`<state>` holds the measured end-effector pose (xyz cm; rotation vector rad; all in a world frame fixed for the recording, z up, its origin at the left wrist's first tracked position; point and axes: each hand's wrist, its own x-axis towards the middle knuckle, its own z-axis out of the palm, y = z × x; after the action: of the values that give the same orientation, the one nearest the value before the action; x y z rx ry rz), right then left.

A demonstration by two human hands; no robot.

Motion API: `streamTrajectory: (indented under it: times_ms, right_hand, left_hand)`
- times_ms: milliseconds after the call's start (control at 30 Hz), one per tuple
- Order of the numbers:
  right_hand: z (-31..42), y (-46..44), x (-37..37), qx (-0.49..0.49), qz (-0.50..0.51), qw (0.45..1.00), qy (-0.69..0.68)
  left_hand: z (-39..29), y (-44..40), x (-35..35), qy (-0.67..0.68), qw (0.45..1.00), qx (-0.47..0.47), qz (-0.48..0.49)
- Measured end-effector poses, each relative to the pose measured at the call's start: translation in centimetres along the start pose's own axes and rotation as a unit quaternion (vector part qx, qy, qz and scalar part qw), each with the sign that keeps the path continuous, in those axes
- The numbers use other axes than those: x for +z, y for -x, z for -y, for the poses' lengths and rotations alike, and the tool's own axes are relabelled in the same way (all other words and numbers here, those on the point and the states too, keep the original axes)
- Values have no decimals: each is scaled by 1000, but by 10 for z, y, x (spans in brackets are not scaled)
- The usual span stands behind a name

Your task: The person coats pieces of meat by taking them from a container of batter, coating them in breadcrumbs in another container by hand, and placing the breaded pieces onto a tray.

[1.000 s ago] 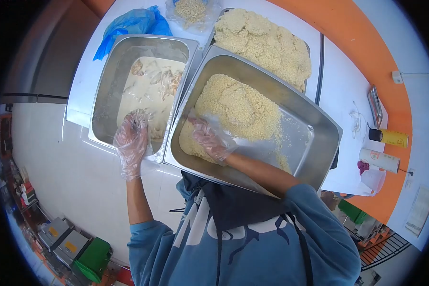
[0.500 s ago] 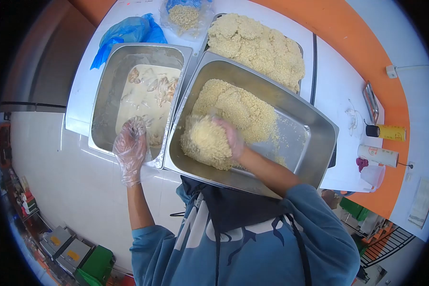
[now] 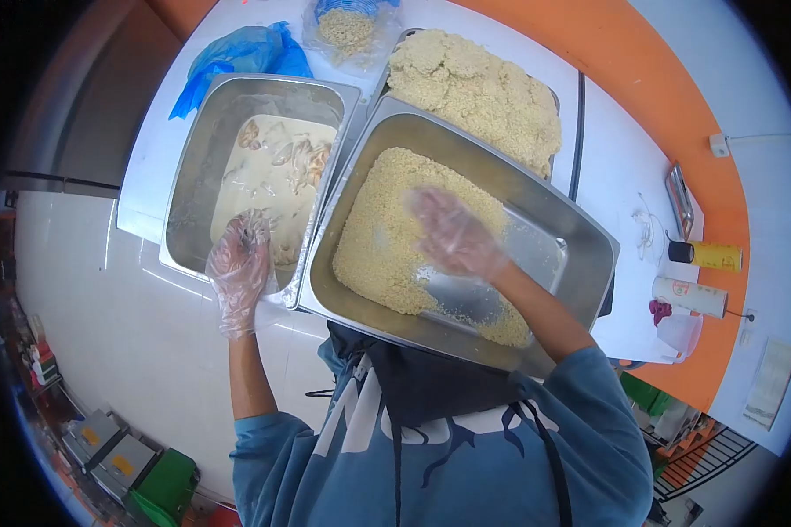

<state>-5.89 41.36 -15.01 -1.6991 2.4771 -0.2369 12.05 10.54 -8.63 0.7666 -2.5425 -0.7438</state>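
Note:
My left hand (image 3: 240,268), in a clear plastic glove smeared with batter, hovers at the near end of the left steel pan (image 3: 181,189). Its fingers are loosely bent and partly hidden by the glove; I make out nothing in them. Pale batter (image 3: 259,180) with pieces of what looks like raw meat (image 3: 316,162) fills that pan's bottom. Over the larger steel pan (image 3: 580,250), my gloved right hand (image 3: 455,235) is blurred, fingers stretched out, holding nothing visible. Beneath and beside it spreads a layer of yellowish crumbs (image 3: 373,250), partly pushed off the pan's floor.
Behind the larger pan, a tray holds crumb-coated pieces (image 3: 475,92) packed together. A blue plastic bag (image 3: 246,57) and a clear bag of crumbs (image 3: 345,31) lie at the back. On the right stand a yellow can (image 3: 716,256) and a paper roll (image 3: 690,296).
The crumb-covered clump at my right hand is gone from view, and the crumbs lie flatter. My right hand has moved up and right, fingers now stretched. My left hand has hardly moved.

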Motion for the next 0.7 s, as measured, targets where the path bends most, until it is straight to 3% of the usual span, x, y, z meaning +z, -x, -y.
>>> streamTrajectory:
  times_ms: [33,133,200,267,333,433,533,600,700]
  right_hand:
    - [8,-3,-2,9,71,997,30]
    - [-18,-16,24,41,-17,998,52]
    - [-21,-16,42,105,-61,967,-225]
    - [-26,-16,53,109,-49,952,-282]
    - [-24,-19,48,58,17,990,-126]
    - [-6,-32,20,198,63,975,75]
    - [33,-35,35,43,-47,997,-35]
    - [63,-29,28,-80,38,987,-134]
    - [90,-10,60,-50,22,979,-198]
  left_hand:
    - [-1,0,0,16,1000,-6,8]
    - [-3,-2,-3,-12,1000,-12,22]
    - [-3,0,-4,-34,999,-17,20]
    - [-3,0,-3,-34,999,-16,10]
    - [-1,0,-2,-16,1000,-10,4]
    - [2,1,0,-40,999,0,3]
    - [0,0,-2,-44,999,7,1]
    - [-2,-1,-1,-29,1000,9,6]
    - [1,0,-1,-21,1000,4,9]
